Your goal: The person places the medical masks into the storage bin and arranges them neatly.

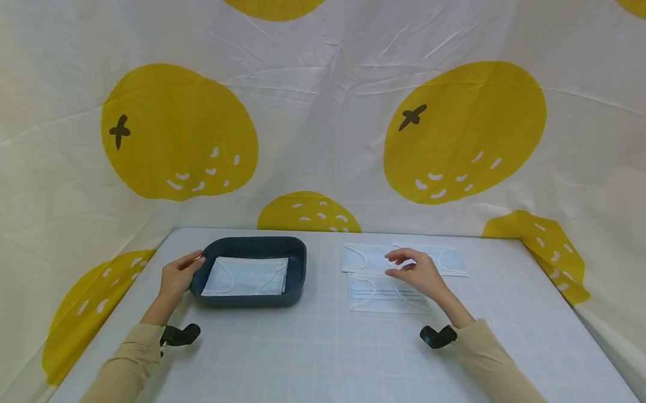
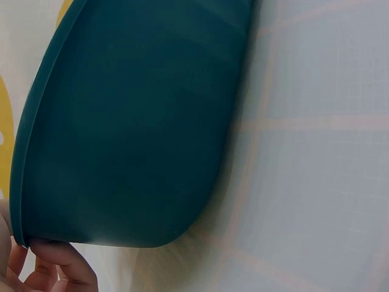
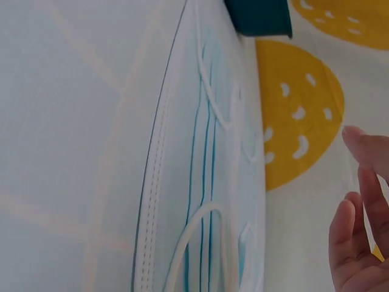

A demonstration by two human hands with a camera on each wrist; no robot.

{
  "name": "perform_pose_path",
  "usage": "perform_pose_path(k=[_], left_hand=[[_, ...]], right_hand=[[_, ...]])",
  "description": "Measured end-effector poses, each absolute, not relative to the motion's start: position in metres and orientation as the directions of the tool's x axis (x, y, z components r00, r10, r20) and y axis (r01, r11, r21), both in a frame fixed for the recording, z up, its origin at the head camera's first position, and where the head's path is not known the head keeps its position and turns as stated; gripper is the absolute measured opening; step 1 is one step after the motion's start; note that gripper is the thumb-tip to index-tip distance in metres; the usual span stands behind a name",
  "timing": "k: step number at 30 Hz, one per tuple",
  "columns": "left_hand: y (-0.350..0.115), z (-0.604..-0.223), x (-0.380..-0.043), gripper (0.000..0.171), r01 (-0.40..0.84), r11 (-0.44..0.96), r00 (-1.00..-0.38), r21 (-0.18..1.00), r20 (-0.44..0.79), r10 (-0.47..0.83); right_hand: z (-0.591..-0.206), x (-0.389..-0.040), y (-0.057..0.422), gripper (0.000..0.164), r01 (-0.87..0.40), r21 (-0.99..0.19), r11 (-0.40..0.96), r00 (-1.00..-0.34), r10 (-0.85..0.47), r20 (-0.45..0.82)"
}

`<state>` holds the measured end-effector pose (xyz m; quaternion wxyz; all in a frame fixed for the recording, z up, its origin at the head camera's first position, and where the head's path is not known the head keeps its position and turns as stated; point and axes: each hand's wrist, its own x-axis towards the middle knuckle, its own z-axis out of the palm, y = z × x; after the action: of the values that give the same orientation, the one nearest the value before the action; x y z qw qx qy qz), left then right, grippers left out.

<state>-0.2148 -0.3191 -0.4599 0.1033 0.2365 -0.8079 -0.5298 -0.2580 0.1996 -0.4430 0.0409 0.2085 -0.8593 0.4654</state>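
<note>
My left hand (image 1: 179,274) grips the left rim of a dark teal tray (image 1: 248,302), its fingers curled at the edge in the left wrist view. Inside the tray lie pale blue face masks (image 1: 246,276), flat, with white ear loops on top. To the right, a pleated face mask (image 1: 386,299) lies on the table, and more masks (image 1: 366,256) lie just behind it. Over these hovers my right hand (image 1: 419,275), fingers loosely bent and thumb apart, with nothing between them. In the right wrist view its fingers (image 3: 349,228) are raised off the near mask (image 3: 200,158).
A white table (image 1: 316,357) with a faint grid pattern carries everything. Behind and beside it hangs a white curtain (image 1: 326,123) printed with large yellow fruit. A black wrist camera (image 1: 180,335) sits on the left wrist, and another camera (image 1: 437,337) on the right.
</note>
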Motion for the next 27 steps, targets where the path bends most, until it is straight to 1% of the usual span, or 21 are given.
perform_pose_path(k=[5, 10, 16, 23, 27], left_hand=[[-0.317, -0.459, -0.215, 0.052, -0.299, 0.326, -0.856, 0.897, -0.101, -0.507], [-0.318, -0.460, -0.216, 0.051, -0.297, 0.322, -0.871, 0.899, -0.118, -0.476], [-0.319, -0.461, -0.218, 0.050, -0.305, 0.311, -0.867, 0.900, -0.128, -0.481], [-0.320, -0.462, -0.219, 0.051, -0.323, 0.307, -0.860, 0.895, -0.142, -0.491], [-0.320, -0.461, -0.219, 0.052, -0.323, 0.316, -0.863, 0.892, -0.140, -0.486]], right_hand=[[-0.449, -0.258, 0.217, 0.038, -0.400, -0.780, 0.482, -0.903, -0.354, 0.244], [-0.452, -0.254, 0.232, 0.038, -0.389, -0.761, 0.520, -0.911, -0.342, 0.231], [-0.458, -0.256, 0.247, 0.040, -0.363, -0.746, 0.559, -0.922, -0.329, 0.203], [-0.465, -0.260, 0.257, 0.042, -0.238, -0.736, 0.634, -0.962, -0.259, 0.088], [-0.471, -0.263, 0.260, 0.045, -0.186, -0.746, 0.640, -0.972, -0.232, 0.044]])
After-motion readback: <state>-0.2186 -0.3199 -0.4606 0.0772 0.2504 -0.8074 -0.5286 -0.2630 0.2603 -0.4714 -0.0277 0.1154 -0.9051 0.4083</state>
